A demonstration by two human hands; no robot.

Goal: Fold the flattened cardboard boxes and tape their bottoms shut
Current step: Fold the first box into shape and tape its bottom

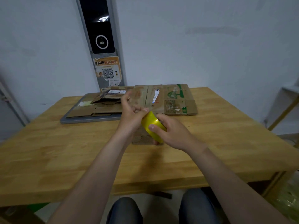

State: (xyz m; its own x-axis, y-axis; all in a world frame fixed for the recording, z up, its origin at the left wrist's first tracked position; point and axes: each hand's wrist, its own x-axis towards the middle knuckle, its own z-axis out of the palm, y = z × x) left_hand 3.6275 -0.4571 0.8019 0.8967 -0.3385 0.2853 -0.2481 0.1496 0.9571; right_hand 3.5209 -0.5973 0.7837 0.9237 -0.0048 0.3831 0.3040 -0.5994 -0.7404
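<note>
1. Yellow tape roll (152,125) gripped in the right hand (171,135), thumb across the glossy face, fingers curled behind.
2. Left hand (131,115) just left of and above the tape roll, fingertips pinching at its upper edge, apparently on the free end; too blurred to make out the strip itself.
3. Directly under and beyond the tape roll: the cardboard box (140,137) in work, lying on the tabletop (64,151), long axis running away from the person. Both hands over its near half, neither clearly nearer.
4. Judged step: drawing out a strip to lay along that long axis. Pull probably needed away from the tape roll, toward the far end. Bottom seam hidden under the hands.
5. Beyond and right of the tape roll: a flattened box (178,101) with a green tree-like print and torn tape scraps; lettering too small to read.
6. Beyond and left of the tape roll: more flattened boxes (103,109) stacked on a grey tray (90,120), white shipping label on top, unreadable.
7. Far beyond the tape roll, on the wall: a dark panel (98,25) and an orange sticker (108,70) with a QR code and a Chinese heading ending 取件指引.
</note>
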